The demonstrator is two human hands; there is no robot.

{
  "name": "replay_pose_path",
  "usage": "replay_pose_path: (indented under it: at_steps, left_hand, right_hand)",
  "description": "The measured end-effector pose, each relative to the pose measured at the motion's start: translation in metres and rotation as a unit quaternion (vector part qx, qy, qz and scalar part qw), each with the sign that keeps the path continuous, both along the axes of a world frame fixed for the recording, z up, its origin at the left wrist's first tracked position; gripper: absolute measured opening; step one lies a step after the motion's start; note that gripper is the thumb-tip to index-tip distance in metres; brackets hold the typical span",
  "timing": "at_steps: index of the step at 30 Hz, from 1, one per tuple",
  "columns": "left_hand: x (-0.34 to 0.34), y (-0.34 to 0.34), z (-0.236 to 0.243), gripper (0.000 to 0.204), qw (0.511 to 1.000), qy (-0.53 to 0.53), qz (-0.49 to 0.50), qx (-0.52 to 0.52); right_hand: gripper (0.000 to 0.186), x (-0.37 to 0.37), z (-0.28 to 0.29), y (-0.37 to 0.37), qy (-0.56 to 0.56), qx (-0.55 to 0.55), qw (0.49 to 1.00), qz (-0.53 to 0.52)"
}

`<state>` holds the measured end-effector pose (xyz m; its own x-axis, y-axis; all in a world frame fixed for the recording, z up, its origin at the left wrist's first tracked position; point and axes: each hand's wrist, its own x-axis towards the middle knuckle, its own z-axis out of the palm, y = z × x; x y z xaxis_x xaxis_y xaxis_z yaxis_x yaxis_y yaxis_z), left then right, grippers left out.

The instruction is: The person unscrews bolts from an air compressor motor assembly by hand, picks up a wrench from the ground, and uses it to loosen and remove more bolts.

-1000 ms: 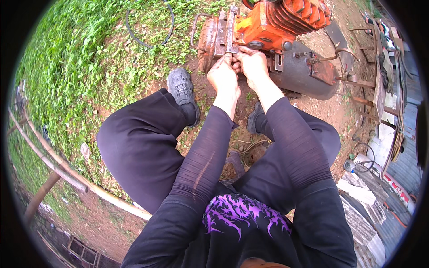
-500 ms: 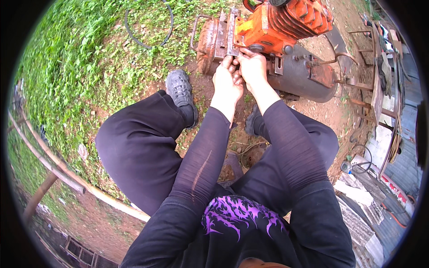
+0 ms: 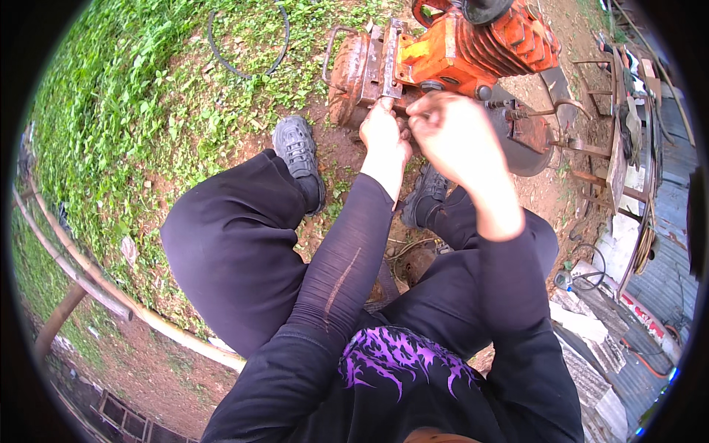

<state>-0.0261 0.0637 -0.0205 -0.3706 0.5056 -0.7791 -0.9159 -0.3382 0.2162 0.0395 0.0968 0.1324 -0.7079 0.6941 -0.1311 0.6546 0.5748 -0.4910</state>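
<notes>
An orange air compressor pump (image 3: 447, 55) with cooling fins sits on a rusty, dark tank (image 3: 346, 77) at the far middle. At the near end of a worn steel bracket (image 3: 390, 55) beside the pump, my left hand (image 3: 384, 136) has its fingers curled in and the thumb up against the metal. My right hand (image 3: 461, 136) is raised just right of it, blurred by motion, with fingertips pinched together. Whatever lies between the fingers of either hand is too small or hidden to make out.
A thin black hoop (image 3: 286, 37) lies on the grass, far left of the tank. My shoe (image 3: 295, 148) stands near the tank. Along the right are a rusty metal frame (image 3: 620, 140) and corrugated sheets (image 3: 676, 214). Bamboo poles (image 3: 159, 317) run at the left.
My right hand has come away from the bracket, back toward me and to the right, its wrist turning. The left hand stays at the bracket's end. The view has shifted slightly.
</notes>
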Motion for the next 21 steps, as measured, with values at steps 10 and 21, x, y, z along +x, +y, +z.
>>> replay_pose_path:
  at_steps: [10, 21]
  left_hand:
    - [0.02, 0.013, -0.004, 0.011, 0.976, 0.189, 0.02, -0.11]
    - [0.024, 0.013, -0.002, 0.015, 0.983, 0.161, 0.046, -0.073]
  right_hand:
    - [0.095, -0.009, 0.106, 0.08, 0.099, 0.207, 0.973, -0.009]
    - [0.071, -0.011, 0.092, 0.113, 0.145, 0.262, 0.954, -0.024]
